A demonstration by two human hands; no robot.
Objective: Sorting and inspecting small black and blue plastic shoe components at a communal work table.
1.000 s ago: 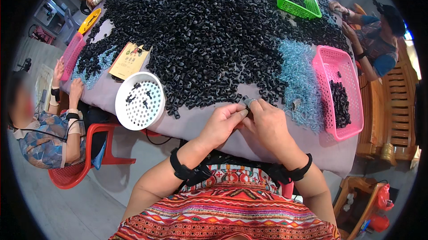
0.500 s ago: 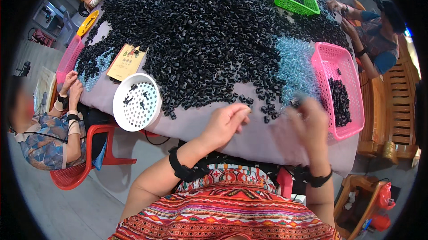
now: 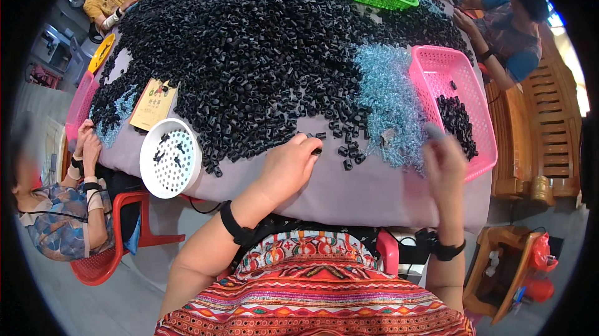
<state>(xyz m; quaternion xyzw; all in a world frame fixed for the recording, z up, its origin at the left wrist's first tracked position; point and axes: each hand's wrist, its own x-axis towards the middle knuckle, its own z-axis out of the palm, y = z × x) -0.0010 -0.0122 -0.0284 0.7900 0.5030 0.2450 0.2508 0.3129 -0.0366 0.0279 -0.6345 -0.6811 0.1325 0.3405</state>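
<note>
My left hand (image 3: 288, 167) is over the near edge of a large pile of small black tubular caps (image 3: 262, 55). Its thumb and fingers pinch a single black cap (image 3: 317, 151). My right hand (image 3: 445, 164) is blurred by motion between a heap of clear bluish plastic bits (image 3: 390, 102) and the near left side of a pink basket (image 3: 488, 111). A dark smear shows at its fingertips, but I cannot make out whether it is a held piece. Several black caps (image 3: 458, 125) lie in the basket. A few loose caps (image 3: 349, 150) sit between my hands.
A white perforated bowl (image 3: 148, 170) with a few black pieces stands at the left, beside a yellow booklet (image 3: 153, 105). A green basket (image 3: 382, 0) is at the far right. Co-workers sit at the left (image 3: 59, 211), far left (image 3: 106, 2) and right (image 3: 511, 30).
The whole view has shifted. My left hand now shows a black cap at its fingertips. My right hand has moved from over the bluish bits towards the pink basket.
</note>
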